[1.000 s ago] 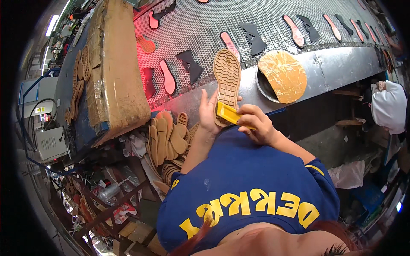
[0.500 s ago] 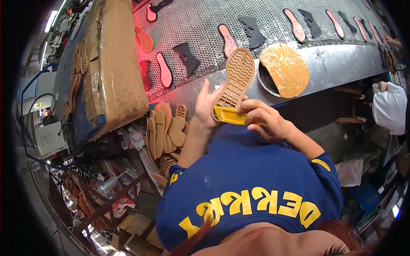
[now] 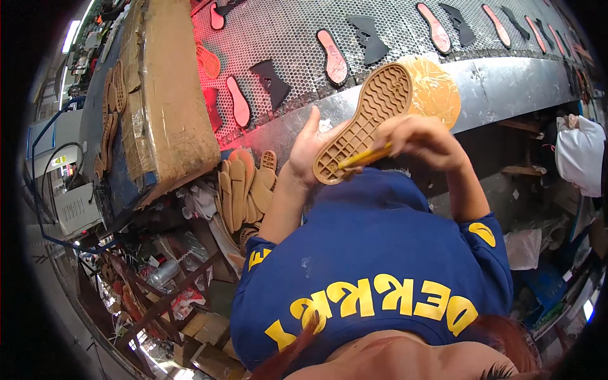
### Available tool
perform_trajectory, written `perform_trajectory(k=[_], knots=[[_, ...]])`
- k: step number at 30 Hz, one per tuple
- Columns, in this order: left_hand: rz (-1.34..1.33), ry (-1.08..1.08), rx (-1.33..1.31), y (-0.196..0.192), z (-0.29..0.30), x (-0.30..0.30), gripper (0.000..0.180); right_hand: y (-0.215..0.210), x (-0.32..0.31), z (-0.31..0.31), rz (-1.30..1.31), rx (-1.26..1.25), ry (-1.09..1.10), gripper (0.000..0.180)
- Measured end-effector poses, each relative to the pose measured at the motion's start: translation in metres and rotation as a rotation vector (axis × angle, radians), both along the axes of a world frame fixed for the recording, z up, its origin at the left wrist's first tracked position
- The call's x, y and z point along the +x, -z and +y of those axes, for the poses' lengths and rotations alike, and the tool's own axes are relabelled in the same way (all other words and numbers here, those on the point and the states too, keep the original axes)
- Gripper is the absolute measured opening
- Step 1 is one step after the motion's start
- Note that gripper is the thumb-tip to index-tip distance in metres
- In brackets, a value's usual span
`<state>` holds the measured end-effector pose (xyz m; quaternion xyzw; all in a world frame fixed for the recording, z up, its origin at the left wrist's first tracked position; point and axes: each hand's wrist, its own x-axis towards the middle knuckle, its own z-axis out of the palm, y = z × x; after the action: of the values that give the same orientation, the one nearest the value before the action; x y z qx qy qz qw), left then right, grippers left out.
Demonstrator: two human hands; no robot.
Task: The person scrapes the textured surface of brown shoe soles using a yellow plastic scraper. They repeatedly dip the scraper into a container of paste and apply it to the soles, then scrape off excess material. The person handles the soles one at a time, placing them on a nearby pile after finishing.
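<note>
A tan shoe sole (image 3: 380, 95) slants in front of me, its wavy and gridded tread showing, heel end nearest me. My left hand (image 3: 308, 152) grips its side near the heel, thumb raised and the other fingers hidden behind it. In my right hand (image 3: 425, 138) is a flat yellow tool (image 3: 366, 156), seen nearly edge-on and pinched in bent fingers. Its tip lies over the gridded heel; whether it touches the tread I cannot tell.
Beyond a metal ledge (image 3: 500, 95), a mesh conveyor (image 3: 405, 69) carries pink insoles (image 3: 333, 58) and black cut pieces (image 3: 271, 82). A round tan disc (image 3: 441, 95) sits on the ledge. Left are a worn cardboard box (image 3: 174, 95) and piled tan soles (image 3: 237, 193).
The sole has tilted rightward, its toe end now in front of the tan disc. My right hand has risen and moved right, and the yellow tool has turned from broad side to edge.
</note>
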<state>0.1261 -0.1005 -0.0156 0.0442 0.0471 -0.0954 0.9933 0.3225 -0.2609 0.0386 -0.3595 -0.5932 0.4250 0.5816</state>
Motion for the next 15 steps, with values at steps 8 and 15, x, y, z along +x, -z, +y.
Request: perform_trajectory(k=[8, 15], knots=[[0.092, -0.211, 0.306, 0.030, 0.011, -0.009, 0.055, 0.121, 0.036, -0.041, 0.406, -0.131, 1.128, 0.019], [0.108, -0.823, 0.853, 0.002, -0.003, -0.023, 0.078, 0.197, 0.013, -0.043, -0.778, -0.306, 0.953, 0.022]])
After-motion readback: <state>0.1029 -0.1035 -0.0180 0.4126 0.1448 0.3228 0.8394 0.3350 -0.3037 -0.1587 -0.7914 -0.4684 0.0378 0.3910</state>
